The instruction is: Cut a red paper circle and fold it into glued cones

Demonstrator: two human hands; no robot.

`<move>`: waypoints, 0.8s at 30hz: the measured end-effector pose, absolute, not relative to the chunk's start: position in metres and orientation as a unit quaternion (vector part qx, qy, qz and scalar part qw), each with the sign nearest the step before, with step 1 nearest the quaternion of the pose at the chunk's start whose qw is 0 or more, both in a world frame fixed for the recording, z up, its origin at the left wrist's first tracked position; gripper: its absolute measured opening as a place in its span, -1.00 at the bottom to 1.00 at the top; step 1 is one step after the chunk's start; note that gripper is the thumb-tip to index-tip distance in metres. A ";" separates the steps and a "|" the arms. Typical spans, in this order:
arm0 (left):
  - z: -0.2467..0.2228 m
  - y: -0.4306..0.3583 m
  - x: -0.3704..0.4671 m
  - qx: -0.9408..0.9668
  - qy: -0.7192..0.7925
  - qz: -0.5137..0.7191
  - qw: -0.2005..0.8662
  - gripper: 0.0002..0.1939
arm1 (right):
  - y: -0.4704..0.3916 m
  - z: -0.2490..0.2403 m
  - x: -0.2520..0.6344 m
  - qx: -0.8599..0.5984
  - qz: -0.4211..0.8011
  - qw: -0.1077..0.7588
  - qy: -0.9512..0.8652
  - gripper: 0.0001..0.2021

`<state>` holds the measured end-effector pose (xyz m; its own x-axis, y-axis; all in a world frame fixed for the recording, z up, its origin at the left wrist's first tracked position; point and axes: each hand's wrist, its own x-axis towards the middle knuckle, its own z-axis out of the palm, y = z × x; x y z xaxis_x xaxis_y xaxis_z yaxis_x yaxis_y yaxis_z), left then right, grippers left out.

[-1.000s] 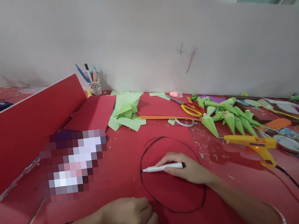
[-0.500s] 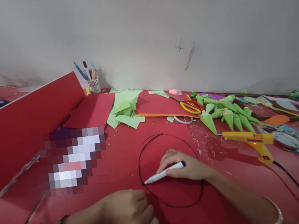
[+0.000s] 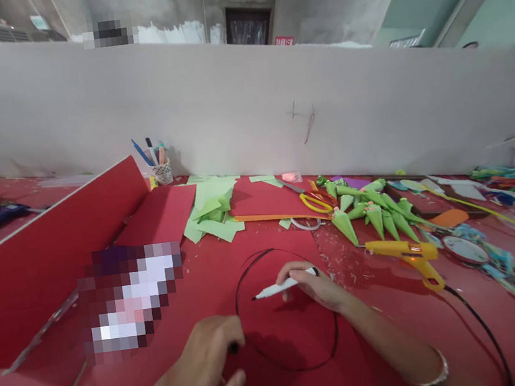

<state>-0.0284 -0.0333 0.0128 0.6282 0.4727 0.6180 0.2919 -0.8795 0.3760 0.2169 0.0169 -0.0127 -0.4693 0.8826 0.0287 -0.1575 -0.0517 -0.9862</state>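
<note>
My right hand (image 3: 313, 283) holds a white marker (image 3: 281, 286) with a black end. Its dark tip points left, over a circle (image 3: 235, 289) drawn in black line on a sheet of red paper (image 3: 293, 332). The tip appears lifted off the sheet. Left of the circle, my left hand (image 3: 210, 361) is curled with the thumb apart from the bent fingers. A small black piece that looks like the marker cap (image 3: 233, 347) shows in its fingers. The palm is mostly hidden.
A yellow hot glue gun (image 3: 403, 251) with a black cord lies at right, by green paper cones (image 3: 374, 207) and scissors (image 3: 317, 202). Behind are green paper scraps (image 3: 215, 214) and a pen cup (image 3: 161, 170). A red board (image 3: 57, 242) stands at left; a white partition (image 3: 227, 103) runs behind.
The marker tip has left the circle's left edge and moved up and right. My left hand has turned and loosened from a fist, showing the black cap. The view has tilted up.
</note>
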 end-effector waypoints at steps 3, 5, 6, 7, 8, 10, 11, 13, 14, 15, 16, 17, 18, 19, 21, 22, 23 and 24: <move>0.017 -0.031 -0.032 0.762 0.356 0.430 0.328 -0.73 | 0.015 -0.003 0.216 -0.316 0.645 0.432 -0.546 -0.74; 0.021 -0.027 -0.028 0.672 0.385 0.454 0.441 -0.62 | 0.010 0.012 0.215 -0.296 0.639 0.466 -0.535 -0.69; 0.024 -0.025 -0.025 0.631 0.392 0.466 0.480 -0.57 | 0.006 0.021 0.214 -0.285 0.633 0.484 -0.533 -0.66; 0.027 -0.023 -0.022 0.595 0.398 0.479 0.508 -0.53 | 0.002 0.031 0.213 -0.277 0.623 0.501 -0.533 -0.64; 0.031 -0.021 -0.018 0.567 0.404 0.488 0.527 -0.49 | -0.002 0.041 0.211 -0.273 0.610 0.516 -0.536 -0.63; 0.040 -0.017 -0.010 0.536 0.410 0.489 0.553 -0.45 | -0.010 0.059 0.206 -0.272 0.592 0.521 -0.551 -0.63; 0.046 -0.015 -0.007 0.530 0.408 0.488 0.561 -0.43 | -0.013 0.066 0.204 -0.275 0.580 0.524 -0.560 -0.63; 0.056 -0.013 -0.003 0.530 0.395 0.484 0.573 -0.41 | -0.017 0.076 0.199 -0.282 0.557 0.520 -0.584 -0.62; 0.060 -0.012 -0.001 0.533 0.390 0.482 0.576 -0.40 | -0.018 0.080 0.197 -0.283 0.545 0.516 -0.597 -0.61; 0.063 -0.012 0.000 0.537 0.385 0.480 0.577 -0.39 | -0.019 0.082 0.196 -0.284 0.537 0.511 -0.609 -0.61; 0.066 -0.011 0.000 0.542 0.380 0.479 0.576 -0.39 | -0.018 0.084 0.194 -0.284 0.530 0.505 -0.619 -0.61; 0.067 -0.011 0.000 0.549 0.374 0.478 0.575 -0.38 | -0.018 0.087 0.193 -0.286 0.524 0.502 -0.626 -0.62; 0.067 -0.011 0.000 0.557 0.365 0.477 0.574 -0.38 | -0.017 0.089 0.193 -0.289 0.518 0.497 -0.634 -0.63; 0.067 -0.010 0.000 0.565 0.356 0.476 0.572 -0.37 | -0.016 0.092 0.193 -0.294 0.509 0.491 -0.643 -0.64; 0.066 -0.010 -0.001 0.588 0.340 0.468 0.566 -0.37 | -0.015 0.098 0.193 -0.309 0.484 0.477 -0.665 -0.66; 0.065 -0.009 -0.002 0.603 0.339 0.460 0.557 -0.39 | -0.015 0.101 0.193 -0.317 0.471 0.468 -0.677 -0.67; 0.065 -0.009 -0.004 0.623 0.344 0.449 0.540 -0.42 | -0.014 0.104 0.193 -0.328 0.457 0.457 -0.689 -0.68; 0.066 -0.009 -0.006 0.649 0.353 0.434 0.515 -0.47 | -0.014 0.108 0.193 -0.341 0.445 0.440 -0.702 -0.69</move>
<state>-0.0062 -0.0087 0.0656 0.3740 0.9058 0.1992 0.0118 -0.2194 0.9756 0.1932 -0.0140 0.1077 -0.3809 0.8700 0.3130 0.0872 0.3708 -0.9246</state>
